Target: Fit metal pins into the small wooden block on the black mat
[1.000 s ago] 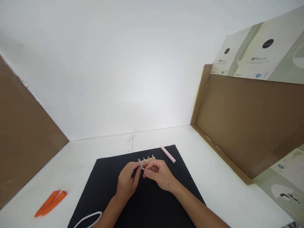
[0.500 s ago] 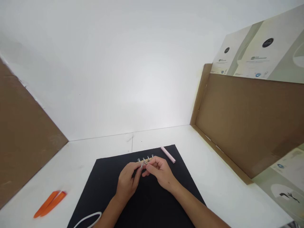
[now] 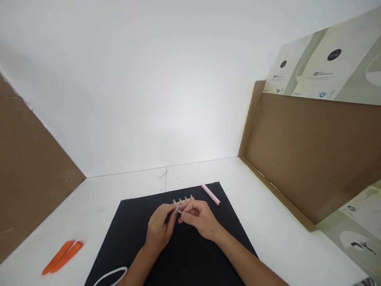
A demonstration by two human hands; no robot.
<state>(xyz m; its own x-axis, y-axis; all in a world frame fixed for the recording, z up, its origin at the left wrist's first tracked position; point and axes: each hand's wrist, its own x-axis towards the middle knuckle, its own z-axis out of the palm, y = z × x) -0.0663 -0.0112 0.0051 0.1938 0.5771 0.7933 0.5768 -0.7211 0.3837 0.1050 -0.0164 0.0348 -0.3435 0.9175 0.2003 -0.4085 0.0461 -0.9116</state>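
My left hand (image 3: 160, 224) is closed in a pinch on a small silver metal piece (image 3: 177, 207) that looks like a bolt. Thumb and fingers of my right hand (image 3: 201, 218) pinch a second short metal piece (image 3: 179, 211), whose end meets or nearly meets the first. Its exact kind is too small to make out. Just beyond my fingertips is a light wooden strip (image 3: 182, 202), with several bolt-like metal pegs (image 3: 180, 200) standing upright in a row. My hands hide the strip's near side.
A black mat (image 3: 190, 254) lies under my hands on the white table (image 3: 74, 210). On its far right corner rests a pale pink bar (image 3: 211, 194). Two orange strips (image 3: 63, 256) lie at left; a white loop (image 3: 111, 274) is by my left forearm. Cardboard panels (image 3: 309, 155) flank the table.
My right hand has brought its metal piece slightly down and left, against or close to the one in my left hand. My left hand has hardly moved.
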